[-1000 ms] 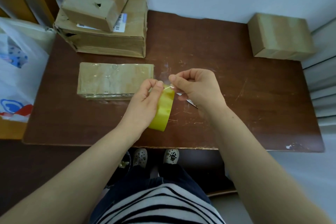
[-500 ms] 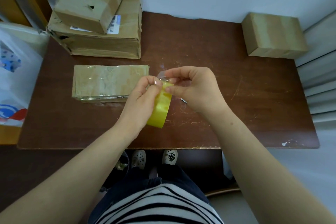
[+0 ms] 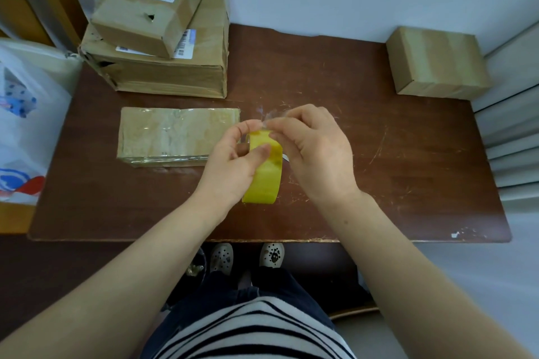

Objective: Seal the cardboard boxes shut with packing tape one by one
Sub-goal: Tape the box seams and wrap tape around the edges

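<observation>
Yellow tape roll (image 3: 264,181) upright, left hand (image 3: 230,167) gripping it — right hand (image 3: 318,154) pinching end

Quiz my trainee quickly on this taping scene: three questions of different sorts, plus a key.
1. True or false: the yellow tape roll lies flat on the table.
2. Which box is nearest the hands? A flat box; B right-corner box; C small labelled box.
3. What does the small labelled box rest on?
Key: 1 false, the left hand holds it on edge while the right hand pinches its loose end. 2 A; the right-corner box sits far off. 3 the larger box.
</observation>
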The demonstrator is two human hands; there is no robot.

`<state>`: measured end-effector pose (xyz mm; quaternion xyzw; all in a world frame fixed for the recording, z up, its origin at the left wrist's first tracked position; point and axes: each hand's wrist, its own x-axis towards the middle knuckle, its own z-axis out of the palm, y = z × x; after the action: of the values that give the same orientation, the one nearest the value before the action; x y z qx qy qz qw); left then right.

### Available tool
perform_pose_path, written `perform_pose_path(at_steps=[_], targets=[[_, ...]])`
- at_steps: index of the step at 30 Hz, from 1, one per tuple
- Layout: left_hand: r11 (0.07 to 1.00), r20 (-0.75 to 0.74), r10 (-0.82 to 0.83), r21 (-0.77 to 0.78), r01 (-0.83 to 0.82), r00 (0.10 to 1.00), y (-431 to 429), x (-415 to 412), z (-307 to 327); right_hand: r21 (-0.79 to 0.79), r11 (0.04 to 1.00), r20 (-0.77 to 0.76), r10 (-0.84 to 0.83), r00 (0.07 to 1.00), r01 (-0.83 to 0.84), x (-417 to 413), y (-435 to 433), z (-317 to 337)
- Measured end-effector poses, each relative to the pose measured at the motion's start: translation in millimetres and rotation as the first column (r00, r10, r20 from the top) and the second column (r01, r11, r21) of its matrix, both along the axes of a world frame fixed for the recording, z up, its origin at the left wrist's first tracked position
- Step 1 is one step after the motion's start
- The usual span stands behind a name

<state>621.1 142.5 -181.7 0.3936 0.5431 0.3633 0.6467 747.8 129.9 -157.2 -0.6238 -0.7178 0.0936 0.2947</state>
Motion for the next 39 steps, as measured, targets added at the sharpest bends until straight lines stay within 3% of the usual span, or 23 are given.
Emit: perform_pose_path(at_steps=[3,7,10,12,16,20,23,25,27,29,31,32,33,35,37,39], targets=[[1.000,-0.034,0.001,0.019,0.000,0.999,2,3,3,-0.097,0.995,-0.074,-0.038,0.997,0.031,3,0,-6],[1.000,-0.055,0.001,0.021,0.000,0.998,3,6,5,-0.164,0.972,-0.274,-0.207,0.939,0.167,5,2,-5],[0.999,-0.058,-0.011,0.032,0.012,0.998,2,9,5,0.098,0.995,-0.012,-0.018,1.000,0.019,4,-1,-3],[1.000,-0.054,-0.002,0.031,0.004,0.999,3,10,6,0.110,0.991,0.050,0.071,0.996,-0.076,13,2,-6],[0.999,-0.091,-0.013,0.046,0.018,0.996,3,13,5,-0.152,0.983,-0.187,0.069,0.980,-0.099,26,7,-3],[0.998,-0.101,-0.047,0.047,0.052,0.994,0,22,0,-0.076,0.993,-0.256,0.070,0.964,-0.092,35,8,-7],[0.994,-0.088,-0.070,0.081,0.077,0.994,3,31,-8,-0.234,0.971,-0.461,-0.153,0.874,0.046,49,6,-13],[0.996,-0.053,-0.063,0.062,0.067,0.997,5,39,-14,-0.456,0.885,-0.539,-0.363,0.760,0.099,64,0,-18],[0.998,-0.025,-0.060,0.014,0.061,0.998,8,51,-20,-0.662,0.743,-0.608,-0.456,0.650,-0.098,76,-11,-29],[0.996,-0.015,-0.088,-0.023,0.088,0.996,12,65,-25,-0.655,0.705,-0.693,-0.417,0.588,-0.272,80,-24,-43],[0.973,-0.105,-0.228,0.003,0.230,0.968,16,80,-27,-0.604,0.767,-0.718,-0.408,0.564,-0.216,86,-26,-55],[0.941,-0.207,-0.324,0.028,0.337,0.923,17,87,-27,-0.591,0.795,-0.682,-0.402,0.611,-0.138,93,-23,-61],[0.911,-0.302,-0.382,0.038,0.411,0.873,18,91,-27,-0.606,0.795,-0.566,-0.402,0.719,-0.032,103,-19,-68],[0.907,-0.416,-0.375,0.022,0.421,0.829,22,91,-30,-0.655,0.719,-0.093,-0.381,0.920,0.231,128,-5,-87],[0.948,-0.452,-0.287,-0.010,0.317,0.845,28,83,-34,-0.638,0.624,0.364,-0.273,0.891,0.451,153,5,-103],[0.975,-0.503,-0.203,-0.020,0.223,0.840,32,72,-38,-0.615,0.600,0.503,-0.200,0.841,0.511,167,11,-115]])
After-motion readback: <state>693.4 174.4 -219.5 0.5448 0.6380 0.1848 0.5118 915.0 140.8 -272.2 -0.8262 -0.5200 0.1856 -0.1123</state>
